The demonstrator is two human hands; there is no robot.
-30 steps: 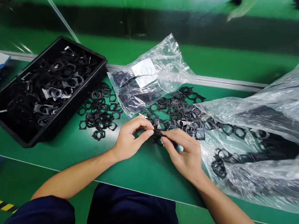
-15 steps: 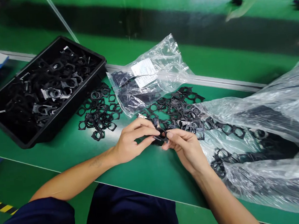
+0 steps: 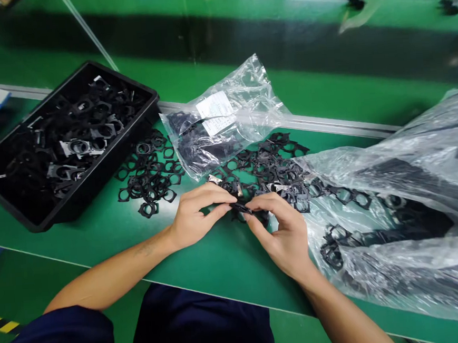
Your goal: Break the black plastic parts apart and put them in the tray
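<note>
My left hand (image 3: 196,216) and my right hand (image 3: 284,236) meet over the green table, both pinching one small black ring-shaped part (image 3: 240,208) between thumb and fingers. Just behind them lies a loose pile of the same black parts (image 3: 268,168). A second, smaller pile of black rings (image 3: 148,175) lies to the left of my hands. At the far left stands a black tray (image 3: 105,168) that holds several black and silver parts.
A small clear plastic bag with a white label (image 3: 225,124) lies behind the piles. A large clear bag of black parts (image 3: 406,205) fills the right side. A metal rail (image 3: 340,126) runs along the table's far edge. My dark blue trousers (image 3: 202,332) are below.
Both hands have kept their pinch on the small black part and turned it between the fingers. The view has shifted slightly; the piles, bags and tray have stayed put.
</note>
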